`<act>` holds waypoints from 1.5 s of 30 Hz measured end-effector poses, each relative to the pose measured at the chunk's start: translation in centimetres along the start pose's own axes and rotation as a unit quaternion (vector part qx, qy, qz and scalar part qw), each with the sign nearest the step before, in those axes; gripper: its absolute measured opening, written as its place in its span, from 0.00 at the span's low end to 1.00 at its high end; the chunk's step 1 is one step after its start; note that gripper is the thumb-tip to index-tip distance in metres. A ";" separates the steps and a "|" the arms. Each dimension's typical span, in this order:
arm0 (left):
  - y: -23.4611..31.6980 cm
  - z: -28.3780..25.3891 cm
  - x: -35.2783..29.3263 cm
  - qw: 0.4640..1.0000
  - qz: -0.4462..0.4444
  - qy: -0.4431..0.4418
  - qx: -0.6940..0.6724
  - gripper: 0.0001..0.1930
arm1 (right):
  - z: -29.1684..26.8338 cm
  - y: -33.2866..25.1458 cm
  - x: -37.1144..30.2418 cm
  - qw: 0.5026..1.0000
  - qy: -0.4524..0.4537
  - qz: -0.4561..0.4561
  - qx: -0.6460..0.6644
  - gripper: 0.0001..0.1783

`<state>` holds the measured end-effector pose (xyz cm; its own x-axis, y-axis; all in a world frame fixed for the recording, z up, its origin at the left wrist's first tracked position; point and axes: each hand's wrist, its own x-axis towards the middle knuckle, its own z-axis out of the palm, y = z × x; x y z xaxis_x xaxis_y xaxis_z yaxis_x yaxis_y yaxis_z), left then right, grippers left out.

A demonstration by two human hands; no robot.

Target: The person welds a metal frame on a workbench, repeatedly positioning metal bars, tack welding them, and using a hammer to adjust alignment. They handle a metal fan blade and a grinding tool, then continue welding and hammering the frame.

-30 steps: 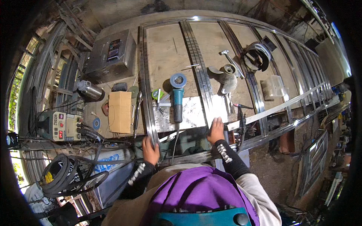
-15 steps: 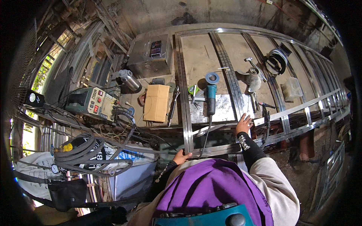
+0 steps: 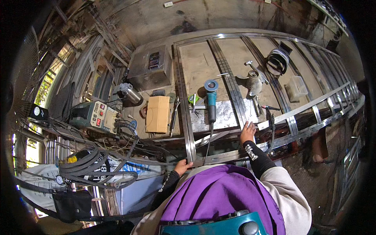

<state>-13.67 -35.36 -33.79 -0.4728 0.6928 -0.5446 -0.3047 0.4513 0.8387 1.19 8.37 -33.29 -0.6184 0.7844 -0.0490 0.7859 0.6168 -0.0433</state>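
A long metal frame (image 3: 189, 144) of shiny square tubing with several crossbars lies over the workbench. At its near left corner my left hand (image 3: 182, 166) is closed on the tubing, thumb side showing and the other fingers partly hidden. My right hand (image 3: 247, 132) rests on the near end of a crossbar, its fingers stretched out and slightly apart. Between the two bars ahead of my hands lies a teal angle grinder (image 3: 211, 105), disc end away from me, its cord running down toward the frame's near rail.
Left of the frame are a cardboard piece (image 3: 158, 114), a steel flask (image 3: 131, 94), a metal box (image 3: 150, 67) and a welding machine (image 3: 94, 115) with coiled cables (image 3: 80, 166). Rightward are a welding helmet (image 3: 277, 62), a clear plastic tub (image 3: 296, 88) and a torch (image 3: 270, 117).
The view has tilted and shifted slightly, so the bench appears a little lower and farther left. Both hands remain at the same places on the frame.
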 end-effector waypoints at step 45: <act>-1.0 2.2 4.3 0.975 -0.051 0.185 0.114 0.43 | -4.2 0.1 -2.1 0.996 -0.076 0.033 -0.041 0.46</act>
<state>-13.61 -31.57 -36.97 -0.7278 0.4064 -0.5524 -0.1949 0.6497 0.7348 2.57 7.05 -28.98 -0.5536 0.8085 -0.1998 0.8188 0.5722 0.0468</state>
